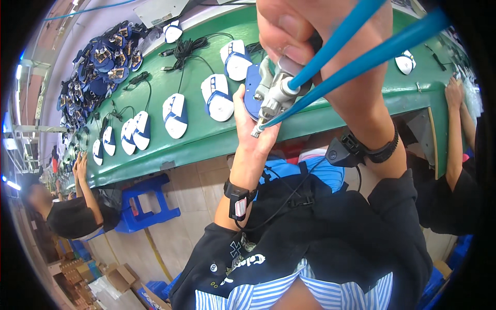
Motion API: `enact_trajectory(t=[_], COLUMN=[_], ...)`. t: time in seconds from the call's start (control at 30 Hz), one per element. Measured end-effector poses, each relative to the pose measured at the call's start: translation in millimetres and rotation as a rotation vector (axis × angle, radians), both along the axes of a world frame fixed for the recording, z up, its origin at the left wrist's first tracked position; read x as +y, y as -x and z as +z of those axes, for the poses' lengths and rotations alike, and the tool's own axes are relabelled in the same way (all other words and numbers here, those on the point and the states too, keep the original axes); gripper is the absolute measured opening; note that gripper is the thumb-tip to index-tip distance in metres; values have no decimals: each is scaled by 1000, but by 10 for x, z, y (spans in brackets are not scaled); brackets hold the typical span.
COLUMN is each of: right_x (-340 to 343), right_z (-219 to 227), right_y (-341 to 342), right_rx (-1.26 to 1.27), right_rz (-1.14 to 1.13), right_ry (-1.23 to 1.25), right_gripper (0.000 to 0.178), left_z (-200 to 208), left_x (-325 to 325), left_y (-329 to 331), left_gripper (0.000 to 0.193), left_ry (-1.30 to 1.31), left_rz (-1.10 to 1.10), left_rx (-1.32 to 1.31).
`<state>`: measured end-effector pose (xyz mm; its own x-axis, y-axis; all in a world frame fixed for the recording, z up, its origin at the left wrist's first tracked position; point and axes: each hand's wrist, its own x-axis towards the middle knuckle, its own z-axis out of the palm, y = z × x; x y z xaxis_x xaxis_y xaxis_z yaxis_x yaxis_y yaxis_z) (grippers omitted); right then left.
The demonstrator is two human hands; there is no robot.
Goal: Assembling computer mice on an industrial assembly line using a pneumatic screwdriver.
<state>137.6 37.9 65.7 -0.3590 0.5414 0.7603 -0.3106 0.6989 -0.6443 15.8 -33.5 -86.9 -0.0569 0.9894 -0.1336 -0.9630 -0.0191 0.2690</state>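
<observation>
A dark-blue mouse part (252, 92) is held up at the near edge of the green worktop (199, 130) by the L hand (247, 129); the thumb is laid along its side, other fingers mostly hidden. A metal air tool (276, 98) w/ two blue hoses (330, 46) is clenched in the R hand (310, 26) & held right over the part, so much of it is covered; whether it's being touched by the tool can't be told.

Just L of the part, a white-and-blue mouse (217, 97) is set down, w/ a second mouse (236, 59) behind. Further L, more mice (175, 116) are lined up near the edge, w/ cables (186, 51) bunched behind. A lone mouse (405, 62) is seen far R.

Progress, judged from layout: lined-up mice look closed, so prob. done or nearly; the part in hand is prob. mid-step. Blue bases (111, 59) w/ bare boards are heaped far L, so plenty prob. left, tho whether they're meant for this spot can't be told.

Bkgd: a blue stool (137, 204) is placed L, by a co-worker (77, 214); another co-worker's forearm (454, 129) is seen far R. Cardboard boxes (121, 276) are kept lower L.
</observation>
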Motion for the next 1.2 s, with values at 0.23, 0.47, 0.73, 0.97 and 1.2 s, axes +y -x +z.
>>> enact_trajectory(t=[0.23, 0.47, 0.73, 0.97, 1.2], right_x=[56, 90, 112, 138, 191], right_z=[52, 73, 73, 271, 601], right_y=[-104, -144, -146, -255, -535], right_rx=[-9, -11, -7, 145, 271], right_rz=[-5, -16, -24, -12, -129], right_ry=[-5, -9, -11, 26, 371], right_gripper=[17, 18, 19, 20, 24], left_z=[43, 25, -4, -189, 173], left_x=[93, 147, 131, 346, 552], left_y=[-86, -148, -206, -71, -210], left_gripper=[49, 46, 42, 50, 41], left_ry=[12, 85, 95, 129, 111], left_rz=[-43, 73, 192, 247, 35], left_rx=[-56, 130, 214, 1028, 1609])
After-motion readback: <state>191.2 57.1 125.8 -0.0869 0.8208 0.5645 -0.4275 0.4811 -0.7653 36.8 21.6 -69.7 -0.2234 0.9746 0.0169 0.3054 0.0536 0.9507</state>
